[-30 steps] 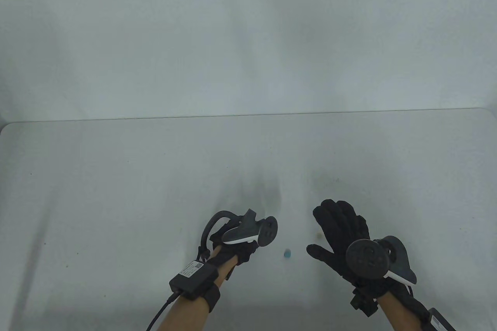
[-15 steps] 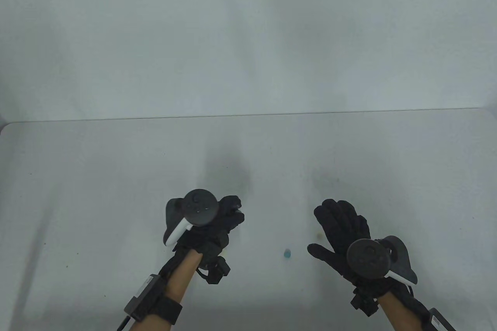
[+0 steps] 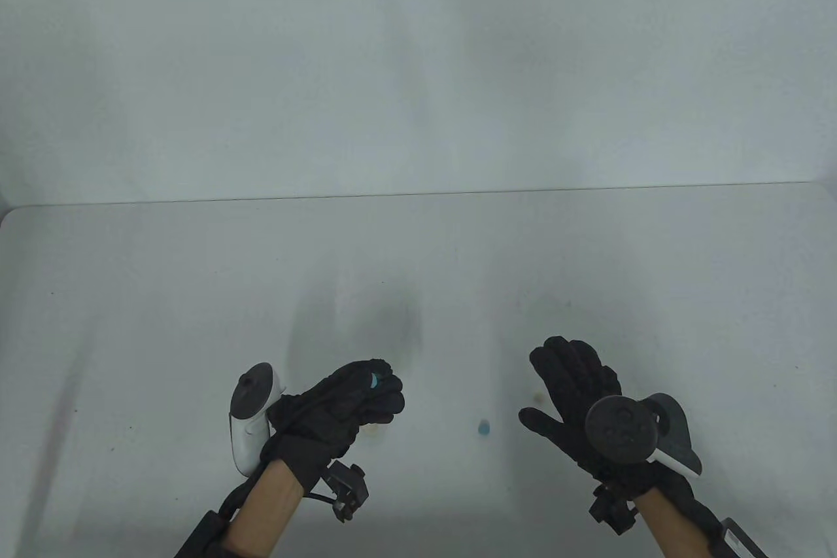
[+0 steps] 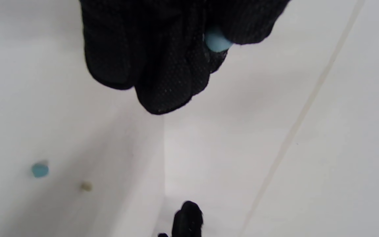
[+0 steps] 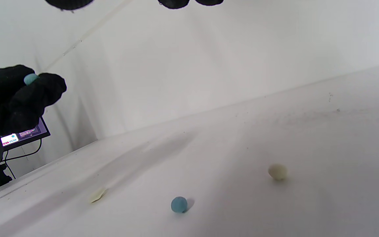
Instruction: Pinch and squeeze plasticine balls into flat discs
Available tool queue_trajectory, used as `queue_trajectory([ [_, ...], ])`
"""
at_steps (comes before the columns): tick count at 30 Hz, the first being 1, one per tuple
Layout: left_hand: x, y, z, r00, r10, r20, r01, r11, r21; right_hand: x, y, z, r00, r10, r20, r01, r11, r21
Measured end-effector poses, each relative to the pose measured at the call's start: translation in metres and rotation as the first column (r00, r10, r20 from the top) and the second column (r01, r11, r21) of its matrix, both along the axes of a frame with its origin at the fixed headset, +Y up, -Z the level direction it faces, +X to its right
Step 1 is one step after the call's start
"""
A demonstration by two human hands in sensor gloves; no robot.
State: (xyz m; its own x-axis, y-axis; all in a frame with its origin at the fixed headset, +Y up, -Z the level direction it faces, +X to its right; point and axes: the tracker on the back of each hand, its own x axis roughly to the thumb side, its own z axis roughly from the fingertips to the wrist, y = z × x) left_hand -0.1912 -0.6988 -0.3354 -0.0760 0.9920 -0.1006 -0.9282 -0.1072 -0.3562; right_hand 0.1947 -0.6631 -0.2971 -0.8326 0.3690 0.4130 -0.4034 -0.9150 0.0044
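Observation:
My left hand (image 3: 373,388) is raised a little over the table and pinches a small light-blue plasticine piece (image 3: 375,380) between thumb and fingertips; the left wrist view shows the same piece (image 4: 216,41) pressed under the gloved fingers (image 4: 163,65). A blue ball (image 3: 484,428) lies on the table between my hands, also seen as the blue ball (image 5: 179,204) in the right wrist view. My right hand (image 3: 567,388) hovers to its right, fingers spread, holding nothing. A cream ball (image 5: 277,171) and a flattened cream piece (image 5: 97,195) lie on the table.
The white table (image 3: 196,322) ends at a far edge against a white backdrop (image 3: 418,61). A monitor (image 5: 21,135) on a stand shows beyond the table's left side in the right wrist view.
My left hand has moved left and rolled over, tracker now on its left, so the light-blue piece shows between its fingertips. The right hand and the blue ball have stayed put.

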Motion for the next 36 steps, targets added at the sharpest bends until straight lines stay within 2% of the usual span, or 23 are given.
queue_trajectory([
  [3,-0.004,-0.009,0.001,0.999,-0.019,-0.039,0.017,0.999,-0.036,0.0,-0.001,-0.001,1.0,0.006,0.005,-0.006,1.0,-0.005],
  [5,-0.006,-0.008,0.002,0.989,-0.078,-0.128,0.079,0.997,0.0,0.0,-0.001,-0.001,1.0,0.002,0.003,-0.002,1.0,-0.013],
  [8,-0.007,-0.01,0.0,0.982,-0.096,-0.165,0.095,0.995,-0.017,0.001,-0.001,-0.001,1.0,0.003,0.009,-0.003,1.0,-0.006],
  [10,-0.007,-0.015,0.0,0.992,-0.054,-0.116,0.046,0.996,-0.077,0.001,0.0,-0.001,1.0,-0.002,0.007,0.002,1.0,-0.007],
  [11,-0.007,-0.018,0.001,0.984,-0.046,-0.172,0.029,0.994,-0.103,0.001,-0.001,-0.002,1.0,-0.003,0.005,0.003,1.0,-0.01],
  [13,-0.006,-0.021,0.0,0.991,-0.01,-0.13,-0.006,0.993,-0.116,0.001,-0.001,-0.001,1.0,0.001,0.005,-0.001,1.0,-0.009],
  [16,-0.002,-0.025,-0.001,0.988,0.148,-0.051,-0.153,0.981,-0.12,0.0,-0.001,-0.002,1.0,-0.001,0.001,0.001,1.0,-0.009],
  [18,-0.001,-0.027,0.0,0.982,0.18,-0.051,-0.185,0.973,-0.135,0.001,0.0,-0.001,1.0,0.001,0.003,-0.001,1.0,-0.006],
  [23,-0.002,-0.026,-0.001,0.996,0.044,-0.075,-0.052,0.993,-0.102,0.001,0.0,-0.001,1.0,-0.002,0.004,0.002,1.0,-0.002],
  [32,-0.004,-0.016,0.001,0.99,-0.074,-0.12,0.067,0.996,-0.059,0.002,0.001,0.0,1.0,-0.003,0.006,0.003,1.0,0.009],
  [33,-0.004,-0.016,0.001,0.992,-0.081,-0.1,0.076,0.995,-0.057,0.002,0.001,-0.001,1.0,-0.005,0.006,0.005,1.0,0.009],
  [36,-0.005,-0.019,0.002,0.988,-0.072,-0.135,0.063,0.996,-0.07,0.001,0.0,0.0,1.0,-0.001,0.006,0.001,1.0,0.01],
])
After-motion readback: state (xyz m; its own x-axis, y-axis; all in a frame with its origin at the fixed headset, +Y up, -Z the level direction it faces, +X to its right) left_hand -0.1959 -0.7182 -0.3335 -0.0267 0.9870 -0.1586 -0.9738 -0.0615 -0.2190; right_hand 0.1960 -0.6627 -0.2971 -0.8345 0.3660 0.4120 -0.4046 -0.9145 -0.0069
